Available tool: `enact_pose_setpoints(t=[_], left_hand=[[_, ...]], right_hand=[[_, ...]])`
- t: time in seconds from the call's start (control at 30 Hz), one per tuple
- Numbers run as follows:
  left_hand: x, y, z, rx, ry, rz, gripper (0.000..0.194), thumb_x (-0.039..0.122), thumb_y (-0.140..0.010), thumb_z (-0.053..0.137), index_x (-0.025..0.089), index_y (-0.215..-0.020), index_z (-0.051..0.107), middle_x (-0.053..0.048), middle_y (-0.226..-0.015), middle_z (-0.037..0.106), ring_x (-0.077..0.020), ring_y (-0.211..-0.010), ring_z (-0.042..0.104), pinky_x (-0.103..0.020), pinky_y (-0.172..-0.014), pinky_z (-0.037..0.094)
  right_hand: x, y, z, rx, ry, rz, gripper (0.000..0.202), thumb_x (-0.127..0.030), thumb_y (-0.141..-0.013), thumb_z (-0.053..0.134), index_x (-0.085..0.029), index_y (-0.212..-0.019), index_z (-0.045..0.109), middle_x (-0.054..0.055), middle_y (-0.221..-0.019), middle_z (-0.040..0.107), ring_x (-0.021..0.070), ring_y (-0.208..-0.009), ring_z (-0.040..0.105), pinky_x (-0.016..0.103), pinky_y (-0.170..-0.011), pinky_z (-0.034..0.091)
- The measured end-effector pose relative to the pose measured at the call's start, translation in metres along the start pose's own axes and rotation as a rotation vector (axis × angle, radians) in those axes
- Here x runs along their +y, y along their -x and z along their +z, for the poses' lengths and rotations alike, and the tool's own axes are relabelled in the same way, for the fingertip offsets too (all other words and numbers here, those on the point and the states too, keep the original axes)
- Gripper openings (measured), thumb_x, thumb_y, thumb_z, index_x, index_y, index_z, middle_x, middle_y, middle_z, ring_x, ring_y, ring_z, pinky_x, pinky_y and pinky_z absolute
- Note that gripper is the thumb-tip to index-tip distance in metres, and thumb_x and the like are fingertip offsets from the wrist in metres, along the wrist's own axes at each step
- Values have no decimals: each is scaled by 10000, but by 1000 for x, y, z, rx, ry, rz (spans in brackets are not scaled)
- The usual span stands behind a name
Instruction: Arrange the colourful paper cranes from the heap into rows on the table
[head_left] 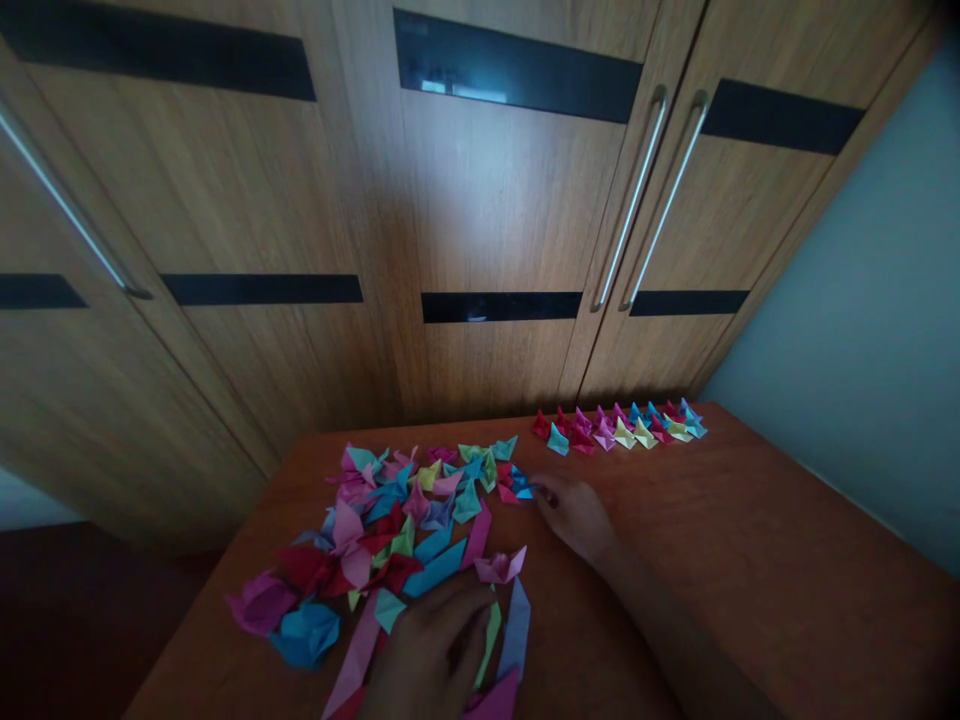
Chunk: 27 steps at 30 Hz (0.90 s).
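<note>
Folded paper boats in many colours lie in a loose heap (390,500) on the left of the table. My right hand (577,515) reaches to the heap's right edge, its thumb and finger closed at a blue paper boat (520,483) beside a red one. In the foreground my left hand (439,645) is curled over folded paper strips. A pink paper boat (501,567) sits just past its fingertips; whether they grip anything is hidden. A green strip (489,640) and a lilac strip (516,630) show beside that hand.
Small paper boats stand in two rows (604,432) along the back right of the brown wooden table (735,560). Behind rises a wooden wardrobe (495,200) with metal handles and black panels. A pale wall (862,350) borders the right side.
</note>
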<state>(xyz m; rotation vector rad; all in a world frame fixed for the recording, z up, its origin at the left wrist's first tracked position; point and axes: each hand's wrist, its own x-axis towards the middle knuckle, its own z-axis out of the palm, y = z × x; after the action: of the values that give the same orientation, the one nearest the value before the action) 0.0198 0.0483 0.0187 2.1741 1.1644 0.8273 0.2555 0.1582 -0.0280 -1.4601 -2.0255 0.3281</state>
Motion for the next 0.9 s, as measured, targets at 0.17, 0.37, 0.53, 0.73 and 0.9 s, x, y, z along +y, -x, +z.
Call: enact_pose_setpoints(t=[0.17,0.37,0.53,0.73,0.9], left_hand=[[-5,3,2,63,-16,-31,255,122,-881,471,255,-1033,626,-31,-1023,697,-156,-958,664,-248,-852,522],[-2,-6,-8,230,-38,-98,206,189,-877,503,234,-1015,648,-45,-988,703,-182,-909,670,-298,-802,540],[-9,-33,-20,283,-8,-96,356,199,-824,557,231,-1177,583,-62,-1083,676,-186,-881,668,-318,-787,550],[-26,-48,-14,187,30,-28,256,195,-824,594,265,-1060,663,-11,-1024,716,-170,-913,672,-288,-827,535],[-34,-36,-7,251,19,-31,212,184,-812,620,257,-1002,681,-2,-960,737,-159,-848,692,-262,-772,555]], right_hand=[[-7,8,-2,138,-38,29,225,-189,-824,494,-244,-948,673,27,-931,706,177,-782,659,274,-735,513],[-31,21,-5,214,-222,-22,203,-248,-848,500,-244,-946,678,36,-917,706,159,-737,657,253,-686,534],[-49,29,-4,163,-282,-232,202,-192,-875,497,-232,-974,668,52,-955,692,160,-832,654,266,-742,540],[-58,32,-13,93,-233,-402,224,-157,-894,509,-246,-1050,643,43,-978,685,149,-879,641,264,-791,525],[-68,36,-17,75,-210,-399,251,-161,-877,534,-245,-1099,617,51,-1001,669,160,-905,624,288,-810,522]])
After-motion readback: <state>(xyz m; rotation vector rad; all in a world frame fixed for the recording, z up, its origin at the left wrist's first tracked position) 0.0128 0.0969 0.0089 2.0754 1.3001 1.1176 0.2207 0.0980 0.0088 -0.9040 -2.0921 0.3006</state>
